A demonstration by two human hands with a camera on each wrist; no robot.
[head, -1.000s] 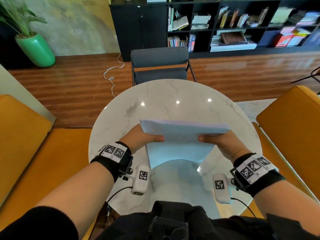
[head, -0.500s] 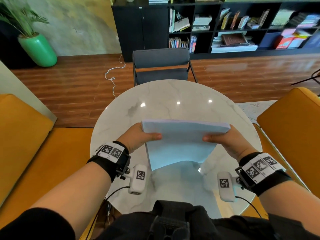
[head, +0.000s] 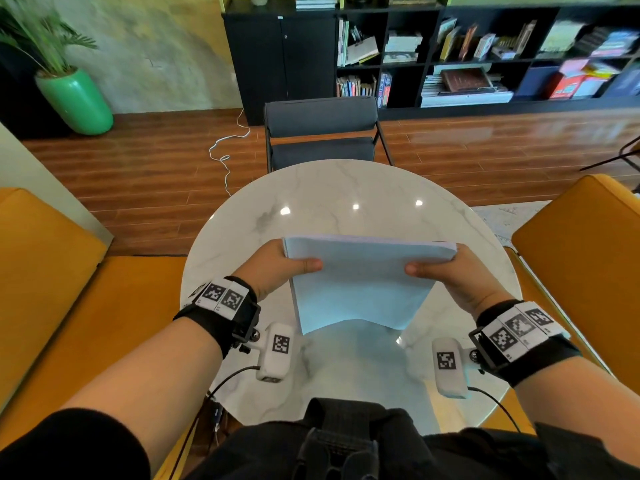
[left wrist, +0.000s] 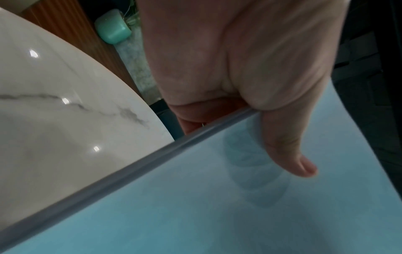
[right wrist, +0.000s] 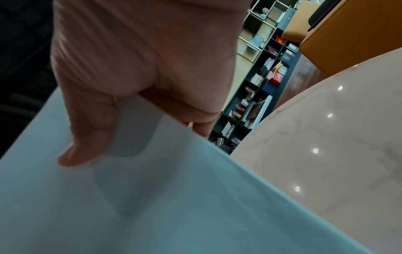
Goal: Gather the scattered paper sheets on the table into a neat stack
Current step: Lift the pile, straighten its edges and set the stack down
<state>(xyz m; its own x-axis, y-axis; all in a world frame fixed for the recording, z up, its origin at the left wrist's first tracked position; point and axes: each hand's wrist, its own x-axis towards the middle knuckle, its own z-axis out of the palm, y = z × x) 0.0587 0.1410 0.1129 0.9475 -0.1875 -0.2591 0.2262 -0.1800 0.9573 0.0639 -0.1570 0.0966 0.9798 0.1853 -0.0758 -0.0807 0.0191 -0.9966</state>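
A stack of white paper sheets stands tilted on its lower edge over the round marble table. My left hand grips the stack's left side, thumb on the near face and fingers behind. My right hand grips the right side the same way. In the left wrist view the thumb presses on the paper sheets, and the fingers show as shadows through them. In the right wrist view the thumb lies on the paper sheets. Whether the lower edge touches the table I cannot tell.
A grey chair stands at the table's far side. Orange sofa seats flank the table on both sides. A black bookshelf lines the back wall, a green plant pot stands at far left, and a white cable lies on the floor.
Both hands with the stack have shifted slightly down toward the table; the grip is the same.
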